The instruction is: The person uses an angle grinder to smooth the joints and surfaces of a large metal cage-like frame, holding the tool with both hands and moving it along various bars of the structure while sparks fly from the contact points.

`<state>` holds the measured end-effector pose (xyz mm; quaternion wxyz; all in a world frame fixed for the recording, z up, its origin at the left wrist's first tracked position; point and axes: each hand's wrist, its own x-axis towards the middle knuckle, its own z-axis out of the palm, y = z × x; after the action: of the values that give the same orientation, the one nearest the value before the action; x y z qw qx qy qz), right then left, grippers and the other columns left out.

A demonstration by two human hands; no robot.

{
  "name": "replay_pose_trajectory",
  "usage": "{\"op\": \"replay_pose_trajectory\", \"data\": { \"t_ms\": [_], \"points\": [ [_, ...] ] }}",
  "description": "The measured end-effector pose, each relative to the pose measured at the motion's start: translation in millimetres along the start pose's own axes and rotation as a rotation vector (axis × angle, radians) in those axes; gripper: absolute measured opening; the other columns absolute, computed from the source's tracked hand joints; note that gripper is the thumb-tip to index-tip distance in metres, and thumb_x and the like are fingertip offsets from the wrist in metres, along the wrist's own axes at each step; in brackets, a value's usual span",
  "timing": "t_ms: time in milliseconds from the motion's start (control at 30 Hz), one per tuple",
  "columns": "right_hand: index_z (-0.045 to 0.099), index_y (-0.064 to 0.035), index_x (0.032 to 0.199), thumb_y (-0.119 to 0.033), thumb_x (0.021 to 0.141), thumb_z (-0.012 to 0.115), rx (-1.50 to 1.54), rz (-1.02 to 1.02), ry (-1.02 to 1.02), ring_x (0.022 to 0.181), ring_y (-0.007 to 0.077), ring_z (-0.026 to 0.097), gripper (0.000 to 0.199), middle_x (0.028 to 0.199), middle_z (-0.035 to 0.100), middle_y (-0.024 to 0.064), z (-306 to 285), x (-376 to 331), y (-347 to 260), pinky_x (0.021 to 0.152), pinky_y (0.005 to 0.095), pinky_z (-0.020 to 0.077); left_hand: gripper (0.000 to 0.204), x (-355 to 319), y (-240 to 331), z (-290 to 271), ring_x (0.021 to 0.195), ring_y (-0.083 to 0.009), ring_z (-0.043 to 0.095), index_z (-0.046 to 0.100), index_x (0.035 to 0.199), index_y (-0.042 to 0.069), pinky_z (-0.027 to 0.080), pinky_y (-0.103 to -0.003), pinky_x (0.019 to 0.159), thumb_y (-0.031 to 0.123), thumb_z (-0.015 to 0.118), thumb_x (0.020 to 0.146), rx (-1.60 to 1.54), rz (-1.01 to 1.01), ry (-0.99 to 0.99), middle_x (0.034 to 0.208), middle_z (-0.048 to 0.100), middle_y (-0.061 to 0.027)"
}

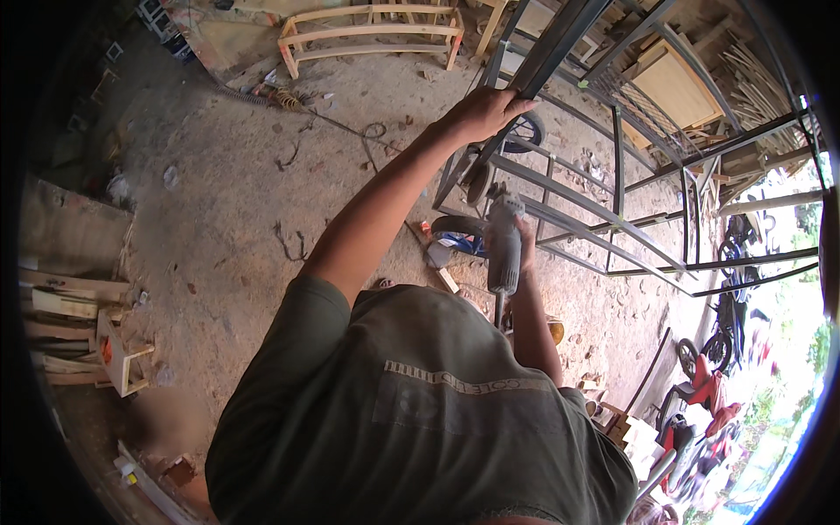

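- Gripping a bar of the dark metal frame (pixel 560 45) in the head view, the left hand (pixel 492 114) has its fingers closed over the bar, arm stretched forward.
- Same view: the right hand (pixel 527 247), partly hidden, is wrapped around the grey angle grinder (pixel 503 254), just below the left hand; its disc (pixel 479 185) is beside the frame, contact unclear.
- Beyond, a wooden bench frame (pixel 372 52) stands on the dusty floor (pixel 219 210).
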<state>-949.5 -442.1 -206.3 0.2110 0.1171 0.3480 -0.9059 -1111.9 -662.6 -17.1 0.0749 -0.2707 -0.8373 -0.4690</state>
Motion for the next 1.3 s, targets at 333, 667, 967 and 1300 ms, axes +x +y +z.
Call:
{"op": "replay_pose_trajectory", "data": {
  "t_ms": [333, 667, 967, 1300],
  "points": [
    [0.059, 0.0005, 0.121, -0.051, 0.085, 0.071, 0.118, 0.091, -0.03, 0.077, 0.0273, 0.067, 0.064, 0.094, 0.065, 0.0143, 4, 3, -5, 0.069, 0.0403, 0.0566, 0.053, 3, -5, 3, 0.055, -0.022, 0.067, 0.066, 0.113, 0.002, 0.052, -0.038, 0.056, 0.051, 0.048, 0.106, 0.062, -0.031, 0.03, 0.065, 0.065, -0.0135],
    [0.058, 0.0028, 0.116, -0.052, 0.087, 0.07, 0.166, 0.076, 0.013, 0.079, 0.0264, 0.068, 0.063, 0.093, 0.064, 0.0153, 4, 3, -2, 0.067, 0.0398, 0.0599, 0.052, -6, -1, 6, 0.056, -0.0196, 0.067, 0.066, 0.12, 0.004, 0.053, -0.036, 0.055, 0.051, 0.048, 0.106, -0.006, -0.075, 0.0, 0.083, 0.072, -0.0126],
    [0.059, 0.0021, 0.115, -0.049, 0.088, 0.069, -0.004, 0.068, 0.083, 0.072, 0.0265, 0.068, 0.059, 0.089, 0.066, 0.0142, 11, -24, -18, 0.066, 0.039, 0.0596, 0.058, -7, 8, 3, 0.057, -0.0166, 0.066, 0.066, 0.122, 0.002, 0.055, -0.032, 0.057, 0.054, 0.048, 0.105, -0.035, -0.154, -0.038, 0.089, 0.073, -0.0114],
    [0.056, 0.009, 0.117, -0.042, 0.074, 0.084, -1.609, -0.163, 0.283, 0.1, 0.0376, 0.069, 0.072, 0.104, 0.069, 0.0257, 78, -19, -84, 0.086, 0.0423, 0.0535, 0.055, -12, 12, 8, 0.061, -0.0287, 0.069, 0.069, 0.108, 0.006, 0.053, -0.042, 0.06, 0.056, 0.047, 0.104, -0.031, -0.119, 0.04, 0.062, 0.063, -0.0127]
  ]
}}
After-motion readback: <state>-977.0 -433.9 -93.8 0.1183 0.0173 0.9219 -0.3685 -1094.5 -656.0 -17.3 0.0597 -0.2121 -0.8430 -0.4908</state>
